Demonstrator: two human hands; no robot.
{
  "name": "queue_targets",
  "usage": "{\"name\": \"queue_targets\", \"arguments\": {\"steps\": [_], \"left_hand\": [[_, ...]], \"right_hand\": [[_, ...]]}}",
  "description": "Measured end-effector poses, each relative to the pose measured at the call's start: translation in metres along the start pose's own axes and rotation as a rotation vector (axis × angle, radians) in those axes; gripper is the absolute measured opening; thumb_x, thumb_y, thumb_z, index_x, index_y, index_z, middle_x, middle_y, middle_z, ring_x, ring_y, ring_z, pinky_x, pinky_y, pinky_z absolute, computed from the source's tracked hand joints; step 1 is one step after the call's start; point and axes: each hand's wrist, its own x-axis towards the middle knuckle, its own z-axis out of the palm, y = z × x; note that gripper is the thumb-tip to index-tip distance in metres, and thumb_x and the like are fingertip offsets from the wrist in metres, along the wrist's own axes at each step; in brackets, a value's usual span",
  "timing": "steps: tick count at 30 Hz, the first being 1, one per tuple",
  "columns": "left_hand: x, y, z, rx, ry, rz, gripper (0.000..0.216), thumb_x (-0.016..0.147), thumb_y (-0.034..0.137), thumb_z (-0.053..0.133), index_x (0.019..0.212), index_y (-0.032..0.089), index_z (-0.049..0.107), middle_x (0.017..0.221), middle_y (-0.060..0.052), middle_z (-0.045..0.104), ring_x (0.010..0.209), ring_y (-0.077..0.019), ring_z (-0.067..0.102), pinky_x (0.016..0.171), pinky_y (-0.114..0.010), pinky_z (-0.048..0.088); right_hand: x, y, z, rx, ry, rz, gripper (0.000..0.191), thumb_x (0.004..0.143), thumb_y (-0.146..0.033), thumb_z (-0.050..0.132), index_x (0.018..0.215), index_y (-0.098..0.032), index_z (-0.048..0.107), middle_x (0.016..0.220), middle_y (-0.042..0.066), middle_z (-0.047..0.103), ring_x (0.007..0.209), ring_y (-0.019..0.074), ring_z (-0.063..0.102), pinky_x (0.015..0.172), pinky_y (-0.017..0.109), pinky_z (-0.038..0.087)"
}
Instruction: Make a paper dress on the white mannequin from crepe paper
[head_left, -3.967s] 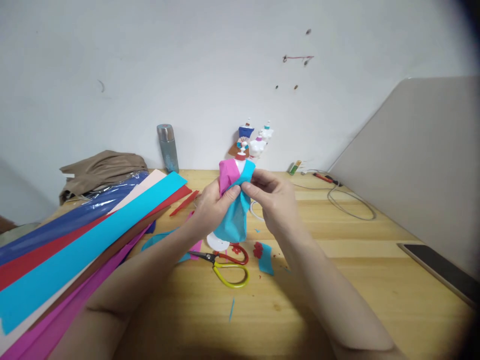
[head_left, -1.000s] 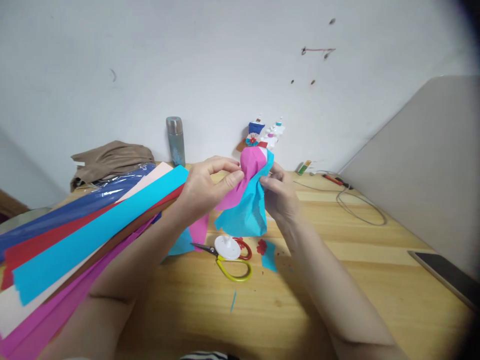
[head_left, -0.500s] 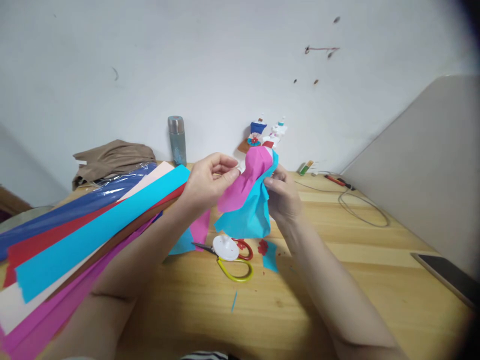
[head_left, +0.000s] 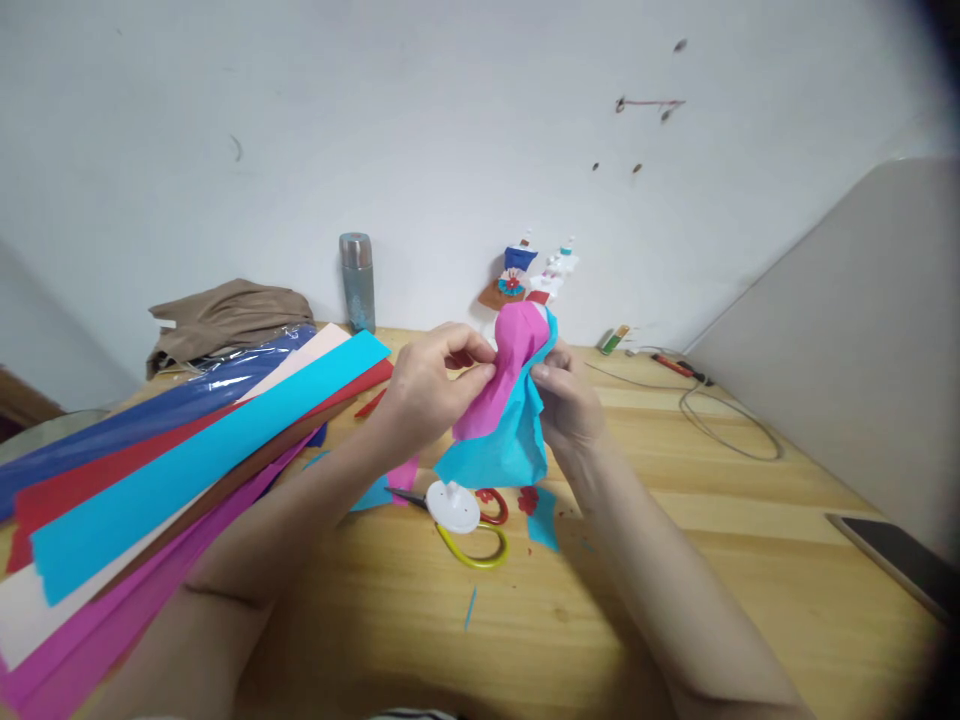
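Thin pink draped paper point(head_left: 516, 345) is pinched at its left edge by the bare left hand point(head_left: 435, 382), thumb against fingers. Flared turquoise paper point(head_left: 499, 455) adjoins it below, its right edge gripped by the right hand point(head_left: 574, 402); both hang between the hands, above a round white disc point(head_left: 454, 510).

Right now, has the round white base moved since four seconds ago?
Yes, downward in view: against the scissors, the white base now covers their middle.
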Motion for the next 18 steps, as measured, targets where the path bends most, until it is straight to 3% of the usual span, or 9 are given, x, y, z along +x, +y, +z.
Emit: {"name": "queue_targets", "arguments": {"steps": [3,6,9,14,18], "left_hand": [[-0.003,0.007,-0.001,0.103,0.003,0.106,0.009,0.084,0.018,0.064,0.080,0.018,0.072,0.086,-0.006,0.077,0.082,-0.0163,0.070,0.078,-0.029,0.057],[-0.004,0.015,-0.002,0.131,-0.027,0.068,0.014,0.086,0.030,0.069,0.078,0.019,0.070,0.083,-0.005,0.076,0.081,-0.0171,0.069,0.077,-0.030,0.056],[-0.006,0.018,-0.001,0.184,-0.002,0.049,0.024,0.078,0.038,0.079,0.075,0.019,0.064,0.078,-0.003,0.072,0.074,-0.0162,0.065,0.073,-0.030,0.054],[-0.007,0.012,0.003,0.248,0.066,0.122,0.017,0.080,0.022,0.069,0.068,0.020,0.058,0.072,-0.002,0.068,0.071,-0.0154,0.062,0.071,-0.030,0.051],[-0.006,0.011,0.003,0.210,0.038,0.091,0.015,0.084,0.020,0.061,0.069,0.020,0.060,0.072,-0.001,0.069,0.072,-0.0151,0.063,0.072,-0.029,0.051]], "right_hand": [[0.000,0.000,-0.001,-0.039,-0.003,-0.006,0.038,0.057,-0.044,0.087,0.078,-0.028,0.060,0.070,-0.001,0.068,0.068,0.0249,0.069,0.070,0.045,0.061],[0.000,0.001,-0.002,-0.045,0.009,-0.008,0.037,0.058,-0.043,0.087,0.079,-0.029,0.061,0.068,-0.002,0.065,0.062,0.0214,0.064,0.067,0.042,0.060],[-0.001,0.003,-0.002,-0.015,0.017,-0.004,0.039,0.055,-0.043,0.089,0.082,-0.030,0.065,0.064,-0.004,0.063,0.057,0.0191,0.061,0.063,0.039,0.059],[0.000,0.003,-0.001,0.002,-0.005,0.007,0.055,0.052,-0.048,0.092,0.099,-0.031,0.070,0.068,-0.003,0.070,0.061,0.0218,0.065,0.068,0.041,0.061],[-0.001,0.001,0.001,-0.007,-0.001,0.023,0.056,0.052,-0.049,0.091,0.100,-0.031,0.069,0.072,-0.001,0.073,0.063,0.0232,0.067,0.067,0.042,0.061]]}}
